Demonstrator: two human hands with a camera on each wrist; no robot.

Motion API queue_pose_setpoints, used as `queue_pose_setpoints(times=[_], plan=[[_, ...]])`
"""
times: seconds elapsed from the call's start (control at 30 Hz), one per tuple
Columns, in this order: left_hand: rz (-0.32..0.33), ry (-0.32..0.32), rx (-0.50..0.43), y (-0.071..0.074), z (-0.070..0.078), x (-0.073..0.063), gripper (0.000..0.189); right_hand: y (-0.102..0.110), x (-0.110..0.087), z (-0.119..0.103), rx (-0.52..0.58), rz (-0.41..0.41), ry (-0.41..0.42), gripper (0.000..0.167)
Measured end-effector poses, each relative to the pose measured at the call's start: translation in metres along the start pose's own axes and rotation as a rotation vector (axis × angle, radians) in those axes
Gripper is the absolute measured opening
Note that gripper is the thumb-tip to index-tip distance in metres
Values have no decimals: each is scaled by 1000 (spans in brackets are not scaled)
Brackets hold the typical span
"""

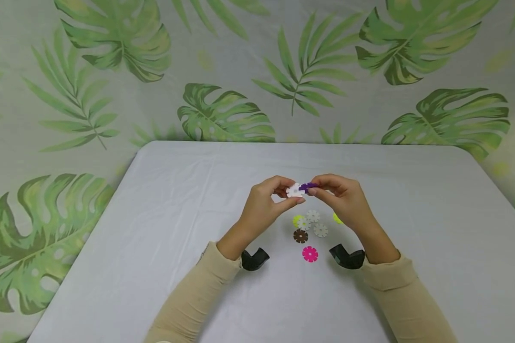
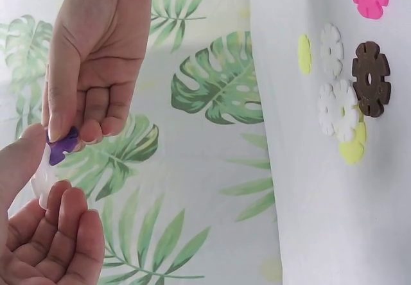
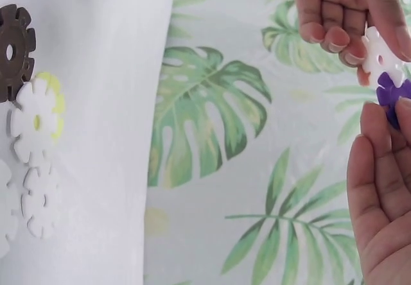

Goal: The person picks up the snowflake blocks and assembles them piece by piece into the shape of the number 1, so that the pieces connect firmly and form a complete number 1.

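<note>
Above the table, my left hand (image 1: 267,200) pinches a white notched disc (image 1: 293,191) between thumb and fingers. My right hand (image 1: 341,195) pinches a purple notched disc (image 1: 307,187) the same way. The two discs meet edge to edge at an angle, and in the right wrist view the purple disc (image 3: 392,97) overlaps the rim of the white disc (image 3: 380,57). Whether their notches are interlocked I cannot tell. Fingertips hide part of both discs.
Below the hands lie a brown disc (image 1: 300,236), a pink disc (image 1: 310,254), several white discs (image 1: 320,230) and a yellow disc (image 1: 297,220). Another yellow disc (image 1: 337,218) is partly behind the right hand. Black curved pieces (image 1: 255,259) show beside both wrists over the white table (image 1: 154,214).
</note>
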State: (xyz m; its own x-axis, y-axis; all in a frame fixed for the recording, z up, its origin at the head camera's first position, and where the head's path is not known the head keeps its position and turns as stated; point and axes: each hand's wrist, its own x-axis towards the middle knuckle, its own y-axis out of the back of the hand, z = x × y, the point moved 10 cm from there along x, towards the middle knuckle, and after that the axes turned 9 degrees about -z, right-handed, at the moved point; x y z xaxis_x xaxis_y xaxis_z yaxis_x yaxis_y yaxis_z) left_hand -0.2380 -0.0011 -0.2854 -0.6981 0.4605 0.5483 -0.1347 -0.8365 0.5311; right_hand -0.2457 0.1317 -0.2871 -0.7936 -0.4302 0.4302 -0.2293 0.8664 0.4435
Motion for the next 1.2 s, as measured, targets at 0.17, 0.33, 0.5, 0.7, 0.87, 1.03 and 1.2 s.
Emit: queue_pose_setpoints(times=[0.17,0.33,0.5,0.7,0.87,1.03,1.2], plan=[[8,13,-9,2,-1,1,31,2,1,2,16,11,-23,13],[-12,25,-20,1,-5,1,32,6,0,5,77,-6,-23,14],[-50,64,-23,-2,-8,1,37,7,0,7,121,-17,-28,15],[-86,51,4,-2,-5,1,54,8,-1,10,153,-21,-47,15],[-114,-63,144,-7,5,0,61,4,-1,11,209,-37,-54,15],[-96,-136,229,-12,13,-3,54,-5,-1,12,264,-57,-65,14],[-66,-167,246,-10,19,-3,39,-10,0,11,304,-62,-62,13]])
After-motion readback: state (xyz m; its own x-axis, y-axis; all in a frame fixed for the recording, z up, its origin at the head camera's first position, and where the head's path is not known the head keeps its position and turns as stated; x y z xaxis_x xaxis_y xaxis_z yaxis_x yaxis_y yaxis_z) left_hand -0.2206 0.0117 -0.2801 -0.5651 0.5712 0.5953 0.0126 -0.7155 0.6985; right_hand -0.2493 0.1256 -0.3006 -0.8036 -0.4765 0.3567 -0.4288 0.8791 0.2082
